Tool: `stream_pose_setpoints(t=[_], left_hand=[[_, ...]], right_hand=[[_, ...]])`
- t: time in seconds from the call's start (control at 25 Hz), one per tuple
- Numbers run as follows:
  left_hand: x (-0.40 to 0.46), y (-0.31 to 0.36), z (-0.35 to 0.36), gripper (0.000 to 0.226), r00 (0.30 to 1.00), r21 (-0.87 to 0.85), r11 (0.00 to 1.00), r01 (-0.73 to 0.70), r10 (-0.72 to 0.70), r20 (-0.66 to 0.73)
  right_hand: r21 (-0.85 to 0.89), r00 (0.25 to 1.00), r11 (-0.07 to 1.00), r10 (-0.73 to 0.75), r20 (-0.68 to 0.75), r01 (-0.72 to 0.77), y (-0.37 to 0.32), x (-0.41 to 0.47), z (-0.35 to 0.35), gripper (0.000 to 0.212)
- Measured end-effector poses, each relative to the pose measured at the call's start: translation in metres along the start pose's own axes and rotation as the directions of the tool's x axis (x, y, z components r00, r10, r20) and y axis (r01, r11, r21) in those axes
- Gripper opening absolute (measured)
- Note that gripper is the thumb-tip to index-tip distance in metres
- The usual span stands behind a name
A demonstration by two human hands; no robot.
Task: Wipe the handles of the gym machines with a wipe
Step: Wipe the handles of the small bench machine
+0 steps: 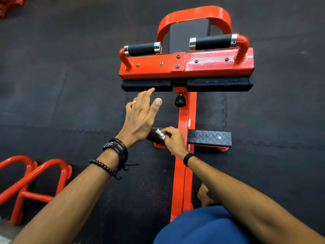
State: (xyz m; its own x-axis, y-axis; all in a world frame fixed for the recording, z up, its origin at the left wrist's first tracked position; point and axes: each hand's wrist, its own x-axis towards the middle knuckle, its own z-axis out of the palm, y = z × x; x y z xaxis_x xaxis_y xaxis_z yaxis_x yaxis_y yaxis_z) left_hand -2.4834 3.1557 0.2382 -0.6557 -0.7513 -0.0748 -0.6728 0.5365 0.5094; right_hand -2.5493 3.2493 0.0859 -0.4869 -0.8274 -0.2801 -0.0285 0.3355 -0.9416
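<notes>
1. Blue fabric over the person's knee (202, 226) fills the nearest edge of the view, beside the orange steel spine of the machine (181, 182) that runs away across the dark rubber mat floor (70, 85).
2. Just beyond, the right hand (174, 140) has its grip closed on a small crumpled white wipe (161, 135), pinched at the fingertips over the machine's left footplate, which the hands mostly hide; the black checker-pattern right footplate (209, 138) sits bare on the other side of the spine.
3. The left hand (140, 115), wearing a gold ring and dark wristbands, holds nothing: its grip is open, fingers straight, reaching towards the black padded cushion (146, 85) under the orange crossbar (186, 66).
4. Farthest off are the targets, two black foam handles with chrome end caps, the left handle (142, 49) and the right handle (213, 41), both well apart from the wipe.
5. To do this step well, I judge the wipe should be opened out flat, wrapped round one handle, and drawn along its whole length with a twist, chrome caps included, while the free hand steadies the crossbar.
</notes>
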Motion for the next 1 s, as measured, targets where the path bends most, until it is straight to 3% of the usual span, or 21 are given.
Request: stream_pose_setpoints(t=[0.08,0.16,0.28,0.4,0.48,0.6,0.72,0.88,1.0], left_hand=[[0.0,-0.001,0.0,0.078,1.0,-0.011,1.0,0.001,-0.001,-0.002],[0.001,-0.002,0.0,0.079,1.0,-0.018,1.0,0.005,-0.005,-0.001],[0.002,-0.003,0.0,0.08,1.0,-0.018,1.0,0.017,-0.016,0.007],[0.001,-0.002,0.0,0.081,1.0,-0.019,1.0,0.021,-0.021,0.011],[0.0,0.0,0.0,0.082,0.999,-0.02,0.999,0.03,-0.03,0.015],[0.0,0.0,-0.002,0.083,0.999,-0.015,0.999,0.032,-0.031,0.02],[-0.001,0.0,-0.001,0.084,0.999,-0.018,0.999,0.028,-0.027,0.021],[0.002,-0.002,0.0,0.082,0.999,-0.037,0.998,0.045,-0.044,0.022],[0.001,-0.002,0.0,0.081,0.999,-0.051,0.998,0.048,-0.047,0.028]], right_hand=[[0.063,0.998,0.997,-0.054,0.011,0.053,-0.021,0.0,-0.005,0.016],[0.234,0.987,0.962,-0.157,0.041,0.143,-0.054,-0.006,-0.015,0.007],[0.373,0.958,0.888,-0.288,-0.008,0.27,-0.083,-0.015,-0.02,0.007],[0.38,0.978,0.901,-0.187,-0.095,0.209,-0.066,-0.022,-0.006,0.007],[0.286,0.987,0.953,-0.057,-0.15,0.098,-0.037,-0.022,0.006,0.007],[0.171,0.986,0.983,0.087,-0.143,-0.062,0.0,-0.017,0.016,0.012],[0.185,0.978,0.975,0.154,-0.141,-0.126,0.004,-0.016,0.016,0.018],[0.393,0.986,0.915,-0.031,-0.165,0.095,-0.06,-0.036,0.005,0.01],[0.406,0.966,0.89,-0.119,-0.231,0.207,-0.074,-0.047,0.006,0.016]])
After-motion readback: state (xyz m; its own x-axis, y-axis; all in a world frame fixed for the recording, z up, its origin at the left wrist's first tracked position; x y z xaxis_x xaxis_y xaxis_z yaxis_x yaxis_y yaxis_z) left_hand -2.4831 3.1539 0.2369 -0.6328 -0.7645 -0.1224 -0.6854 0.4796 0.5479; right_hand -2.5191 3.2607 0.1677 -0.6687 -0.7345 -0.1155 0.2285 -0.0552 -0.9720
